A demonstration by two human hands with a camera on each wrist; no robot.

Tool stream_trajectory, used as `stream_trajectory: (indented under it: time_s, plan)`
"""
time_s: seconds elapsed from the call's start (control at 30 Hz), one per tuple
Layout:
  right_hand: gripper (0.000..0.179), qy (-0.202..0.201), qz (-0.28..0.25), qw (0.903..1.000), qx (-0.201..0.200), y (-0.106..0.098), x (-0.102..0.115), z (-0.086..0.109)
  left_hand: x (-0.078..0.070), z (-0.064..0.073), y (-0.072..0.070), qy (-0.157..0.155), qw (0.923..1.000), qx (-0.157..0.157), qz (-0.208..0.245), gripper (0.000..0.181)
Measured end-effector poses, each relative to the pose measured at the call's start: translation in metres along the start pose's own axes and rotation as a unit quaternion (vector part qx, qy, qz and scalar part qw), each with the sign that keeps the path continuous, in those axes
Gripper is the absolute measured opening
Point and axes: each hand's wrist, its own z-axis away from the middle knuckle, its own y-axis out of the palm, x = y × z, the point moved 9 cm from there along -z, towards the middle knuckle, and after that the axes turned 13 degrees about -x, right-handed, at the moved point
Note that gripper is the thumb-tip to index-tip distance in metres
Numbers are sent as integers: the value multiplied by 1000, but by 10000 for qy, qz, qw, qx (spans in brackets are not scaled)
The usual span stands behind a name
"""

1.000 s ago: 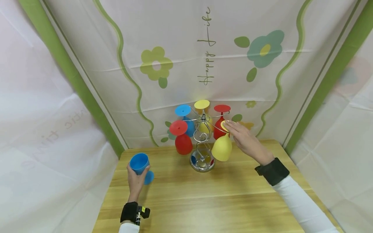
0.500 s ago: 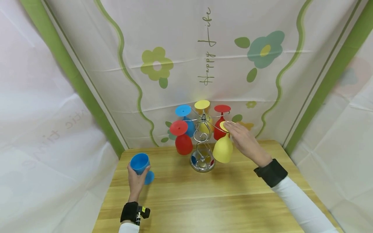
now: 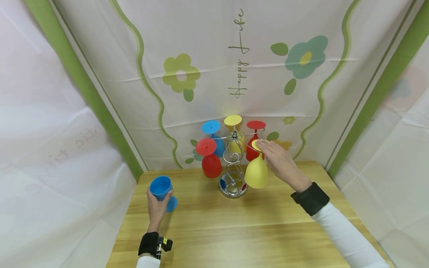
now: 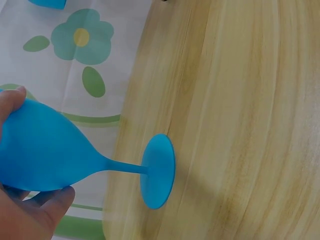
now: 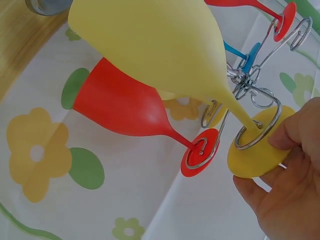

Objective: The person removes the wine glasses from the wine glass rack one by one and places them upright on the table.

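Note:
In the head view my left hand (image 3: pixel 156 206) grips a blue goblet (image 4: pixel 47 145) round its bowl. The goblet is upright, with its round foot over the wood at the table's left side. Over on the right, my right hand (image 3: pixel 279 162) pinches the foot of a yellow goblet (image 3: pixel 256 173) between thumb and fingers. That goblet hangs upside down, and in the right wrist view a wire hook (image 5: pixel 272 120) of the chrome rack (image 3: pixel 233 149) curls round its stem at the foot.
Several more upside-down goblets hang on the rack: red (image 3: pixel 211 165) at front left, blue (image 3: pixel 210 127) and yellow (image 3: pixel 232 120) behind, red (image 3: pixel 256 125) at back right. The wooden table (image 3: pixel 218 230) meets a printed cloth (image 3: pixel 214 85) at the back and sides.
My right hand and wrist have shifted slightly left and down, and the yellow goblet's bowl has swung a little lower. My left hand keeps the blue goblet in place.

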Motion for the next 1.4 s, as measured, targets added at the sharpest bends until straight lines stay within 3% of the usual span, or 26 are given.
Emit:
stream_trajectory:
  time_s: [1.03, 1.4]
  plan:
    - [60, -30, 201, 9998, 55, -2, 11, 5, -5, 3, -3, 179, 9997, -143, 91, 95]
    - [63, -140, 273, 9995, -80, 0, 15, 0, -2, 1, -1, 112, 9999, -113, 27, 95]
